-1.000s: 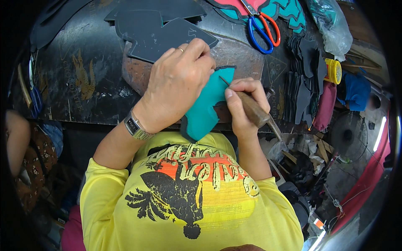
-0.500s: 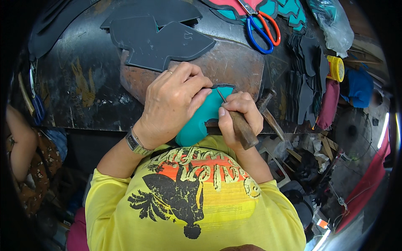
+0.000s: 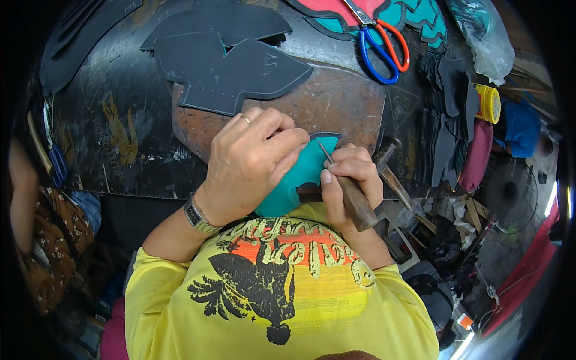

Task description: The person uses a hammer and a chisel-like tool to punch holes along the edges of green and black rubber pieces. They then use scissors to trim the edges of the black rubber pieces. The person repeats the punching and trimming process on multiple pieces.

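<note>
A teal cut piece of sheet material [image 3: 287, 191] with a dark edging at its far end lies at the table's near edge, partly over a worn brown board [image 3: 351, 96]. Curled over its left side, my left hand [image 3: 246, 159] pinches the far edge with thumb and fingers. My right hand [image 3: 357, 171] grips an awl [image 3: 358, 207] by its wooden handle. The thin metal tip points up and left, over the teal piece near the dark edging. Whether the tip touches it, I cannot tell.
Beyond my hands lie large dark grey cut pieces [image 3: 240, 75]. Scissors with blue and red handles [image 3: 379, 57] rest at the back, near teal and pink pieces [image 3: 420, 18]. A hammer [image 3: 393, 177] is right of my right hand, near stacked dark strips [image 3: 441, 126]. Another person's arm [image 3: 24, 198] shows at far left.
The whole view has shifted slightly, so the table things sit a little lower. Both hands keep their holds, and the awl stays over the teal piece with its tip near the edging.
</note>
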Demonstrator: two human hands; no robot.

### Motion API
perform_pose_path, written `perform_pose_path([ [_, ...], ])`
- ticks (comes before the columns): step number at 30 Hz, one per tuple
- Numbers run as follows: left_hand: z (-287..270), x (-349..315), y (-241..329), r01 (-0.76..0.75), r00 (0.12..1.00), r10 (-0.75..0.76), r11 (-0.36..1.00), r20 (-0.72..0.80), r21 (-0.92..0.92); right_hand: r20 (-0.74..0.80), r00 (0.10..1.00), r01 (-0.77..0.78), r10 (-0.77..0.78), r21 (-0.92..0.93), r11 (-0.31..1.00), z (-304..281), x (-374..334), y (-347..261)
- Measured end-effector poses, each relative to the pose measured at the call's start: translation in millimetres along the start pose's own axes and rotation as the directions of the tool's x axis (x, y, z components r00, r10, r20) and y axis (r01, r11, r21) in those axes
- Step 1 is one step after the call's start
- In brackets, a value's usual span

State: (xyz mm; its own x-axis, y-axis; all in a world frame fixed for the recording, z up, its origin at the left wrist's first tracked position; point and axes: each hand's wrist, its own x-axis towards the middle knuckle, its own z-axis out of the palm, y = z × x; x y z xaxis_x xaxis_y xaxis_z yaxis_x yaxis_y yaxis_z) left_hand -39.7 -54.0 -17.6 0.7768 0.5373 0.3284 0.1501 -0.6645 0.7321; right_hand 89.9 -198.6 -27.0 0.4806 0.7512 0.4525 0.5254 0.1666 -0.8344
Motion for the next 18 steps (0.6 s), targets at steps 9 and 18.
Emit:
perform_pose_path([
  [9, 2.5, 0.0, -0.5, -0.013, 0.999, 0.013, 1.000, -0.031, 0.010, 0.038, 0.999, -0.018, 0.021, -0.074, 0.997, 0.8, 3.8, -3.1],
  [18, 2.5, -0.9, -1.4, -0.013, 1.000, 0.013, 1.000, -0.019, 0.015, 0.022, 1.000, -0.016, 0.018, -0.076, 0.997, 2.7, 2.5, -1.4],
])
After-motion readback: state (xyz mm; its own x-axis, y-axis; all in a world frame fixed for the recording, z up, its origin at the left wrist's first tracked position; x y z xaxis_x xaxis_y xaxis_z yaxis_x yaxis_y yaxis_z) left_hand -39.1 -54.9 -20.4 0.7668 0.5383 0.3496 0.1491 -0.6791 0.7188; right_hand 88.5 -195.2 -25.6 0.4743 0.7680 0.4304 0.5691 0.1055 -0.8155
